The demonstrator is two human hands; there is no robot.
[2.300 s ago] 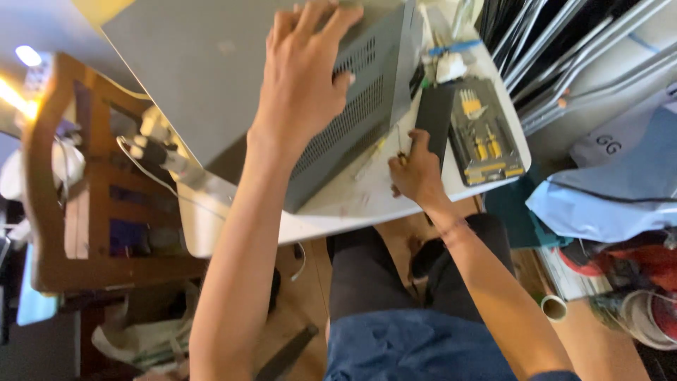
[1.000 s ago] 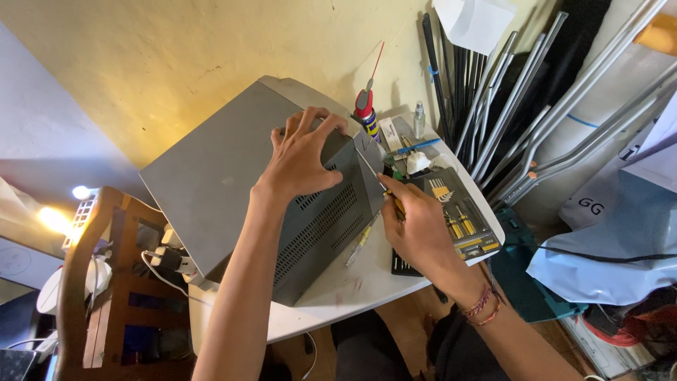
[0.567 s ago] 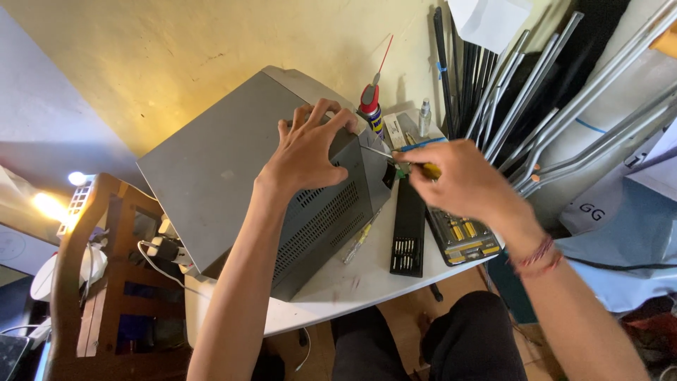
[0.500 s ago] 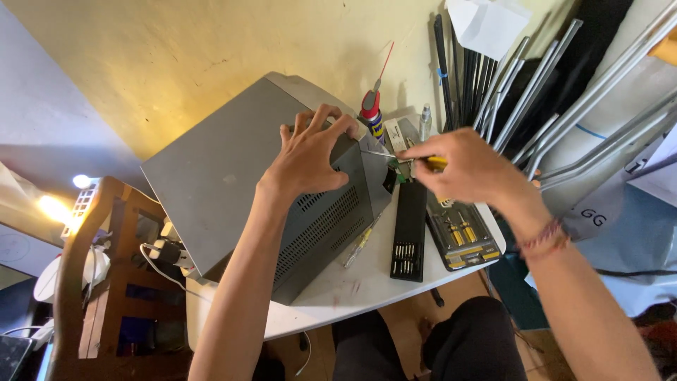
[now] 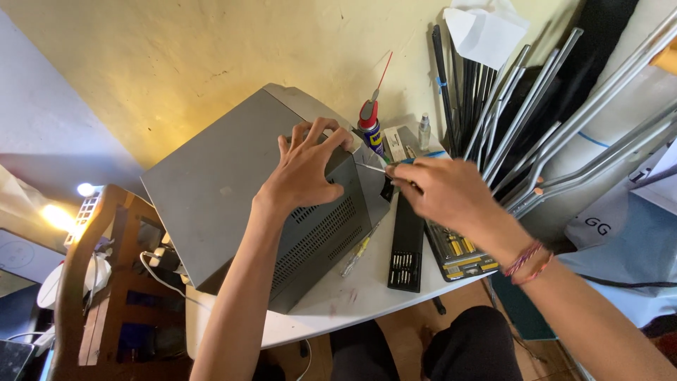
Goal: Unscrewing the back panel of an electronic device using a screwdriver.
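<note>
From the head camera, the left hand (image 5: 305,171) is resting on the far top corner of the grey case (image 5: 233,190), fingers spread and curled over its edge, much as it was half a second ago. The case is sitting tilted on the white table (image 5: 352,296), left of centre, its vented side facing near and right. The right hand (image 5: 444,194) is pinching a screwdriver (image 5: 384,168) between fingertips and thumb, the thin shaft pointing left at the case's far right corner, just below the left fingers. Compared with the earlier pictures, this hand is sitting a little lower and nearer, and its yellow-green handle is now mostly hidden inside the grip; two seconds ago it was down at the table edge beside the bit set. Right of the case a black bit strip (image 5: 405,243) and an open bit tray (image 5: 458,254) are lying side by side under the right wrist. A spray can (image 5: 370,127) is standing far behind the hands, near the yellow wall (image 5: 211,63).
</note>
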